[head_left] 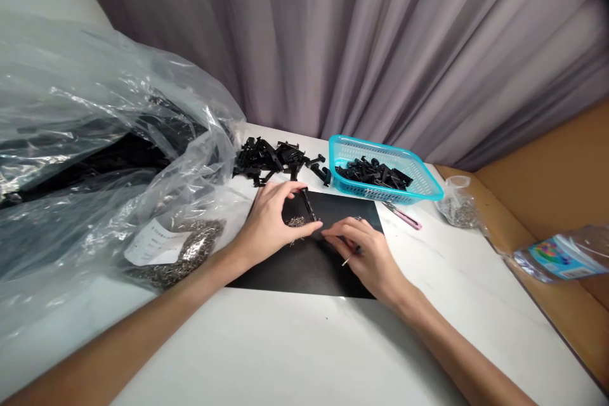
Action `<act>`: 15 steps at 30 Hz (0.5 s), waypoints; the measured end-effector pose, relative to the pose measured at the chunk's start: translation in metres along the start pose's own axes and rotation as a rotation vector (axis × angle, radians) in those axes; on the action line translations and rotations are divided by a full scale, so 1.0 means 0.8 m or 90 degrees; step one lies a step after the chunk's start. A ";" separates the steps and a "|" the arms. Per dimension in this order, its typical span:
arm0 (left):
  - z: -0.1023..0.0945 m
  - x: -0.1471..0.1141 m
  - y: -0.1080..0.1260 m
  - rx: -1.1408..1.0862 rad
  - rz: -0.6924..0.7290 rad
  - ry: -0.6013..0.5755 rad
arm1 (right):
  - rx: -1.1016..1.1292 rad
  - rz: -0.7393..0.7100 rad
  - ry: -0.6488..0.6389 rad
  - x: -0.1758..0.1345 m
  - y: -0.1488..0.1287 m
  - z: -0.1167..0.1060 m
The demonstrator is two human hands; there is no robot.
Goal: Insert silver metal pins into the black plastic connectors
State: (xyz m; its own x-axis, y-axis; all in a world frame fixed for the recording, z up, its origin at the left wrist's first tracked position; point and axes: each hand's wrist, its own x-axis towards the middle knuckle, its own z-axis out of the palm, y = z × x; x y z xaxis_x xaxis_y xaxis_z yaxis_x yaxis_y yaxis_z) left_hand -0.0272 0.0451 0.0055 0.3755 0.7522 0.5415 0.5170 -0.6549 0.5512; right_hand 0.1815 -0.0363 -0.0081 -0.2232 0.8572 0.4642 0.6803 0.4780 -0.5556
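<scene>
My left hand (271, 219) is closed around a slim black plastic part (308, 204), with the thumb at its near end and the fingers at its far end. Close to that near end, the fingertips of my right hand (364, 244) are pinched together; what they grip is too small to make out. A thin pale tip (347, 261) sticks out below the right fingers. Both hands are over a black mat (304, 273). On the mat, partly behind my left thumb, lies a small heap of thin metal pieces (295, 223).
Loose black plastic parts (271, 158) lie behind the mat. A blue basket (432, 189) holds more. A pink-handled tool (404, 217), a small clear bag (459, 206) and a bottle (561, 257) are on the right. Large plastic bags (190, 82) and a labelled bag of metal pieces (202, 241) occupy the left.
</scene>
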 end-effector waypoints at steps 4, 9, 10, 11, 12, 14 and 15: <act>0.001 -0.003 -0.001 0.042 0.060 -0.081 | 0.109 0.092 0.021 0.002 0.004 -0.016; -0.002 -0.002 0.005 0.047 0.127 -0.079 | 0.174 0.132 0.011 0.005 0.002 -0.021; -0.002 -0.002 0.006 0.047 0.138 -0.073 | 0.174 0.131 0.009 0.006 0.002 -0.021; -0.003 -0.002 0.008 0.047 0.147 -0.069 | 0.175 0.133 0.007 0.006 0.002 -0.022; -0.003 -0.002 0.009 0.048 0.154 -0.066 | 0.180 0.140 0.003 0.006 0.002 -0.022; -0.004 -0.003 0.011 0.050 0.162 -0.064 | 0.199 0.162 -0.005 0.007 0.002 -0.023; -0.004 -0.003 0.012 0.050 0.165 -0.065 | 0.211 0.174 -0.007 0.008 0.001 -0.023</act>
State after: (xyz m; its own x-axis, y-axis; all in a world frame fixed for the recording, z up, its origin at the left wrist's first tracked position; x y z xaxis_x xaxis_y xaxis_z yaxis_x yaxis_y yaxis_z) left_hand -0.0256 0.0367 0.0112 0.5760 0.5669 0.5890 0.4509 -0.8213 0.3495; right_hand 0.1939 -0.0341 0.0070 -0.0739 0.9620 0.2628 0.4546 0.2670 -0.8497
